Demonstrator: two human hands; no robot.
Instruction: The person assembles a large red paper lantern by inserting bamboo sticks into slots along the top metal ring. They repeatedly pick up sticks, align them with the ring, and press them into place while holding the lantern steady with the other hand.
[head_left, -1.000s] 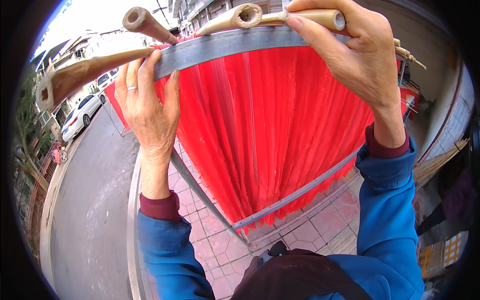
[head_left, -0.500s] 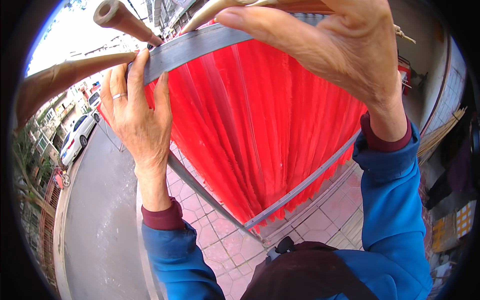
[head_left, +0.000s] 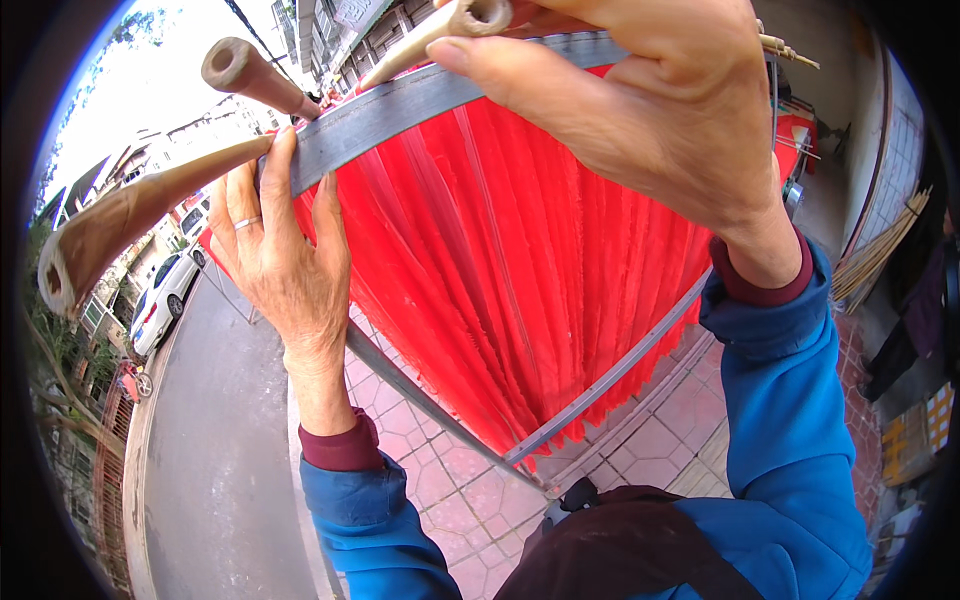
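A grey metal bar (head_left: 400, 110) curves across the top, and pleated red fabric (head_left: 500, 270) hangs beneath it. My left hand (head_left: 280, 235), with a ring on one finger, grips the bar's left end between forefinger and thumb. One hollow-ended bamboo pole (head_left: 150, 210) comes from the left, its thin tip against that forefinger. Just beyond stands a second bamboo pole (head_left: 255, 75). My right hand (head_left: 670, 120) is closed at the end of a third bamboo pole (head_left: 430, 40), thumb below it; its other fingers are partly cut off by the upper edge.
Below, a metal frame corner (head_left: 515, 460) sits over pink paving (head_left: 450, 500). To the left lies a grey road (head_left: 220, 430) with a white car (head_left: 165, 295) and a red two-wheeler (head_left: 132, 380). Thin sticks (head_left: 880, 255) lean by the tiled wall (head_left: 905, 140) at right.
The whole view has shifted slightly, bringing the hollow ends of the left and third bamboo poles into sight. Both hands keep their places at the bar and the poles.
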